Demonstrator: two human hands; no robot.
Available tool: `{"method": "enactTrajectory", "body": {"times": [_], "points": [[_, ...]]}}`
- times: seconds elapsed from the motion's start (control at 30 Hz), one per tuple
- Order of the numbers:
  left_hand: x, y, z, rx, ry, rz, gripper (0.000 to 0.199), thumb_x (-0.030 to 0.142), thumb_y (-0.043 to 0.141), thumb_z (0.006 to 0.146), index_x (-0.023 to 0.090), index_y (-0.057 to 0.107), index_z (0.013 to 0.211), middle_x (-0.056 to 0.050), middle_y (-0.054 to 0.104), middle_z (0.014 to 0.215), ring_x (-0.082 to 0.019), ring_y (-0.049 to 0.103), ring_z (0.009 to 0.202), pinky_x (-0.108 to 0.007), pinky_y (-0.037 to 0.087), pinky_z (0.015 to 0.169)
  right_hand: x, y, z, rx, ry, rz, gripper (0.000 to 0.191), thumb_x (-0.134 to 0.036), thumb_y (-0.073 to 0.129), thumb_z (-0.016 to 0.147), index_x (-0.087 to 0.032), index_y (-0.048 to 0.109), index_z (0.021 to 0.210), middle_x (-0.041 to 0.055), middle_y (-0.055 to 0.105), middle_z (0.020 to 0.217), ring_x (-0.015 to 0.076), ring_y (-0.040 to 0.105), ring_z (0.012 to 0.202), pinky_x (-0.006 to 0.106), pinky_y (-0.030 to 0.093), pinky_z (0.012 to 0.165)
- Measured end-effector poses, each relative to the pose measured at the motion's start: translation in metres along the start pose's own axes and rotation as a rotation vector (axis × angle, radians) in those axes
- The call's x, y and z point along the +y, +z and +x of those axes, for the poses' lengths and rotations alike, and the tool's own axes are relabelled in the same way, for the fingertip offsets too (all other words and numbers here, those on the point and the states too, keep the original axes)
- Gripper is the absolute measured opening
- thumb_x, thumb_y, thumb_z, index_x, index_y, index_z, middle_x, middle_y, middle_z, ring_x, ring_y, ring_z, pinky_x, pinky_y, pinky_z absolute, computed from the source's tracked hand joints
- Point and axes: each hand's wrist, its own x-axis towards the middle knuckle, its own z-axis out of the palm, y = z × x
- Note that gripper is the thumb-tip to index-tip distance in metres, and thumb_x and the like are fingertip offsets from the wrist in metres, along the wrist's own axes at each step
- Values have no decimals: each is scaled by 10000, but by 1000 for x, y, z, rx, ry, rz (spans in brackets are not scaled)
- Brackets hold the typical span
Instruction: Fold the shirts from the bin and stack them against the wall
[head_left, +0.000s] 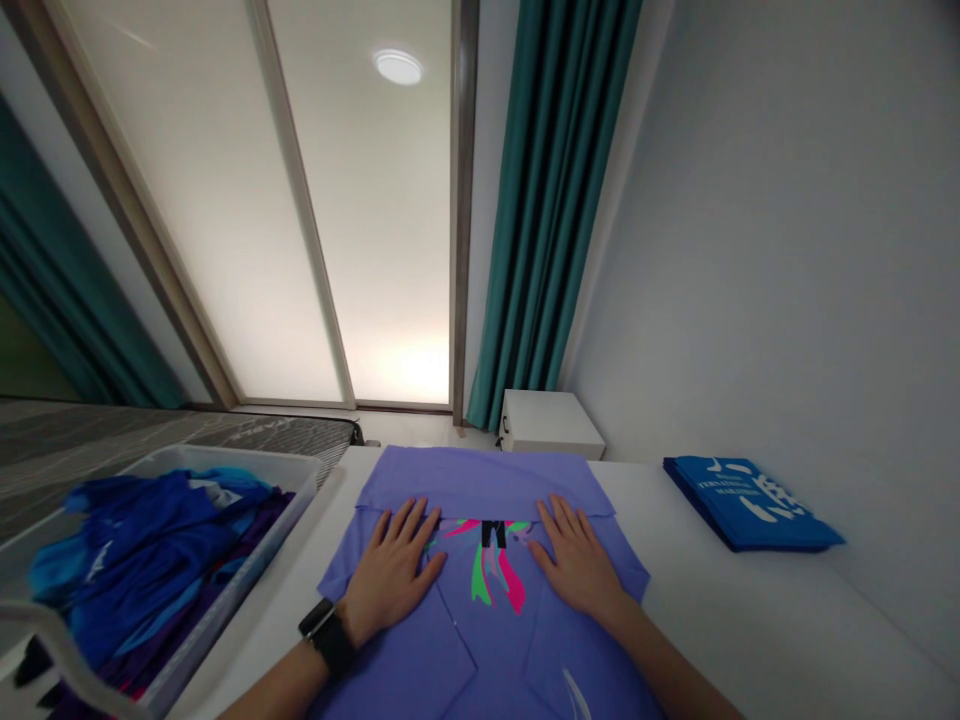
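Observation:
A purple shirt point(495, 640) with a pink, green and black print lies spread in front of me, its far end folded over in a band and its sides folded inward. My left hand point(394, 565), with a black watch point(328, 635) on the wrist, rests flat on the left part of the shirt, fingers apart. Across from it, my right hand point(577, 560) lies flat on the right part, fingers spread near the edge of the folded band. Neither hand grips the cloth. The near end of the shirt runs out of the picture.
On the left stands a white plastic bin point(300, 475) heaped with blue and purple clothes point(157, 550). A folded blue garment point(750, 500) with white print lies at the right on the white table point(720, 620). Beyond the table are a low white cabinet point(551, 420) and a green curtain point(562, 200).

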Motion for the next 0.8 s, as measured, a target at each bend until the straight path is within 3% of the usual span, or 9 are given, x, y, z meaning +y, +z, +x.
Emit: {"method": "enactTrajectory", "body": {"times": [0.3, 0.5, 0.63, 0.8], "points": [[3, -5, 2, -49, -12, 19, 585, 542, 363, 945, 272, 394, 1463, -62, 344, 1542, -279, 283, 1431, -517, 188, 1161, -5, -8, -4, -59, 45, -19, 689, -563, 259, 956, -155, 278, 1511, 114, 186, 1586, 236, 142, 1465, 438, 83, 1182], [-4, -12, 11, 37, -39, -51, 527, 500, 376, 951, 274, 451, 1421, -55, 464, 1472, -255, 387, 1366, -461, 256, 1133, -6, -14, -1, -80, 31, -5, 685, -568, 257, 961, -154, 294, 1506, 123, 192, 1581, 244, 148, 1463, 462, 94, 1182], [-27, -34, 42, 152, -212, -65, 439, 388, 412, 940, 218, 544, 1323, -98, 605, 1273, -279, 510, 1193, -445, 386, 1006, -18, -20, 10, -49, -82, 33, 653, -547, 236, 974, -169, 310, 1501, 88, 208, 1583, 232, 146, 1465, 465, 80, 1188], [-75, -50, 94, 159, -501, -194, 308, 276, 458, 904, 168, 641, 1128, -109, 671, 1063, -281, 565, 1072, -407, 410, 925, -48, -24, 34, -15, -187, 66, 575, -458, 280, 982, -179, 369, 1477, 82, 278, 1564, 220, 210, 1449, 446, 95, 1189]]}}
